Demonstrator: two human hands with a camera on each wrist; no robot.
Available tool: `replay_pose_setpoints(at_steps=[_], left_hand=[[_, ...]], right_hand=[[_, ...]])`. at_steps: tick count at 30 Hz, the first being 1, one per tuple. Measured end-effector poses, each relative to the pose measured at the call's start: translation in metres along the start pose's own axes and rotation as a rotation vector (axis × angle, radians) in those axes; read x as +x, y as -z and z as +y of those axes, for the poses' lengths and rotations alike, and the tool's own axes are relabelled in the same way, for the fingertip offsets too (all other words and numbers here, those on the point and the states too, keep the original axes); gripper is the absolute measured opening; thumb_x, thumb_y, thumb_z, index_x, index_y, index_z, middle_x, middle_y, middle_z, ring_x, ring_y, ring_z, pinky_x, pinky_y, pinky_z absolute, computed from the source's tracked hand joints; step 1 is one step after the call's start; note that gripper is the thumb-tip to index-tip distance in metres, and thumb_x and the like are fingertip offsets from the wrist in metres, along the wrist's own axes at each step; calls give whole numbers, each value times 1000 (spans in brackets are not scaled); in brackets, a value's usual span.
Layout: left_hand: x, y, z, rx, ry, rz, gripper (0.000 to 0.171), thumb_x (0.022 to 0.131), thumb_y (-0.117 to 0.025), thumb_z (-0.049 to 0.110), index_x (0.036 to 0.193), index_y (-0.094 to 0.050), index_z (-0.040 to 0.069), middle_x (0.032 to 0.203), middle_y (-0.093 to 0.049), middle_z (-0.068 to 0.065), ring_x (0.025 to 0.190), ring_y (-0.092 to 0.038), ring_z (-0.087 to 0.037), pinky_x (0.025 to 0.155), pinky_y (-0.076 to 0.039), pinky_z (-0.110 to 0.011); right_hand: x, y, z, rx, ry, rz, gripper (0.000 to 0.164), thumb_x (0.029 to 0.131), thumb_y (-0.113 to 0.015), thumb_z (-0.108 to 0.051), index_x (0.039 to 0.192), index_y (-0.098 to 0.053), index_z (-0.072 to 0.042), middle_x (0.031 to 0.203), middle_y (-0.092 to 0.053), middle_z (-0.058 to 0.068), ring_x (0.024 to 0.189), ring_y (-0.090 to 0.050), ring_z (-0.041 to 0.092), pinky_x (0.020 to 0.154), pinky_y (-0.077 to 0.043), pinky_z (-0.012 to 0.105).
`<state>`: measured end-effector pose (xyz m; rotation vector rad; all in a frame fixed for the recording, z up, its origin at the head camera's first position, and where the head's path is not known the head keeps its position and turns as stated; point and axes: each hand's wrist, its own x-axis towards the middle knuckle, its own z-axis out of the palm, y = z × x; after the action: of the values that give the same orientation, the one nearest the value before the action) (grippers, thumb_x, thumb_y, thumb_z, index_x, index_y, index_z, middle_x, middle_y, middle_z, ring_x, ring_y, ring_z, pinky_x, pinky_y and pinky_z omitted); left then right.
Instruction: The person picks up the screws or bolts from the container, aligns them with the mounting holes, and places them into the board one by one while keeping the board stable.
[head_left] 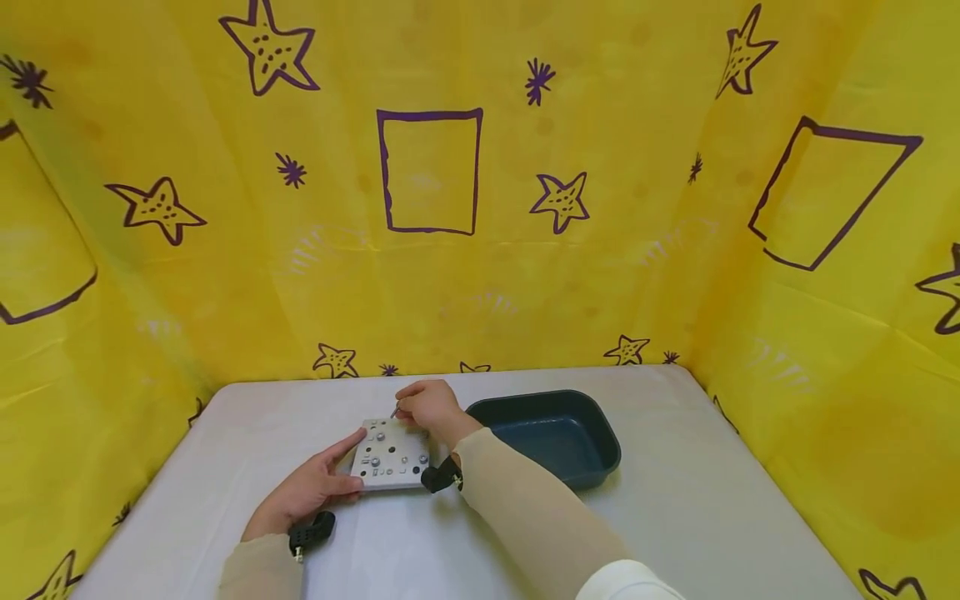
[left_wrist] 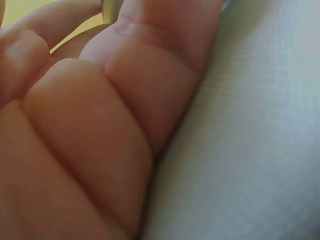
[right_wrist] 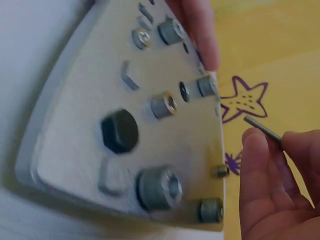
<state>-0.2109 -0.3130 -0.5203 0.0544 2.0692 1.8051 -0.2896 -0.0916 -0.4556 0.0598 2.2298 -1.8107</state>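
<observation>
A pale grey metal block (head_left: 392,455) lies on the table, its top face set with bolts, screws and holes. My left hand (head_left: 321,487) grips its left side, thumb at the near corner and a finger along the far part of that edge. Between the thumb and fingers of my right hand (right_wrist: 280,185) is a thin metal rod (right_wrist: 262,131), held over the far edge of the block and apart from it. In the right wrist view a black hex bolt (right_wrist: 120,131) and a thick socket-head screw (right_wrist: 159,189) stand up from the block. The left palm fills much of the left wrist view.
A dark blue rectangular tub (head_left: 551,437) stands to the right of the block, partly behind my right forearm. The white table (head_left: 675,500) is bounded by yellow curtains (head_left: 450,308) with purple stars at the back and sides.
</observation>
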Motion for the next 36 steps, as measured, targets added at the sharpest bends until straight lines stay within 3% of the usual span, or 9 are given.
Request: replay_pose_setpoints(at_steps=[4,10,14,27,32,36], left_hand=[[2,-1,0,4,-10,-10,95,83,-81,12,160,-25,20,148,-33,-26,95,-62,-31,80,-57,-39],[4,-3,2,17,-4,4,94,83,-81,13,159,-28,21,148,-33,-25,96,-62,-31,80,-56,-39],[5,-5,3,21,-3,6,93,82,-82,13,159,-29,22,148,-33,-25,96,-62,-31,80,-57,-39],[5,-2,2,19,-12,0,95,82,-82,13,159,-28,20,146,-37,-25,97,-62,-31,80,-57,-39],[4,-2,1,24,-8,11,95,82,-82,13,159,-28,20,146,-37,-25,97,-63,-30,80,-57,-39],[1,-1,-1,28,0,17,95,81,-82,13,159,-28,22,148,-35,-25,98,-63,-30,80,-57,-39]], right_hand=[[3,-8,4,-83,17,5,11,94,-69,-11,93,-78,-17,83,-67,-1,73,-64,18,69,-54,30],[5,-14,6,-164,60,15,13,93,-67,-8,99,-78,-12,80,-67,0,68,-61,16,65,-51,30],[6,-13,8,-181,68,16,15,93,-66,-6,103,-78,-8,80,-67,1,67,-61,16,64,-51,28],[7,-11,5,-179,77,-23,15,95,-68,-12,107,-77,-11,84,-66,-4,74,-62,17,69,-53,31],[2,2,-3,-91,113,-36,12,96,-67,-12,103,-76,-12,86,-68,-1,80,-67,19,71,-55,30],[-6,36,-12,106,152,-73,13,96,-67,-11,108,-74,-9,97,-71,5,87,-69,20,76,-57,30]])
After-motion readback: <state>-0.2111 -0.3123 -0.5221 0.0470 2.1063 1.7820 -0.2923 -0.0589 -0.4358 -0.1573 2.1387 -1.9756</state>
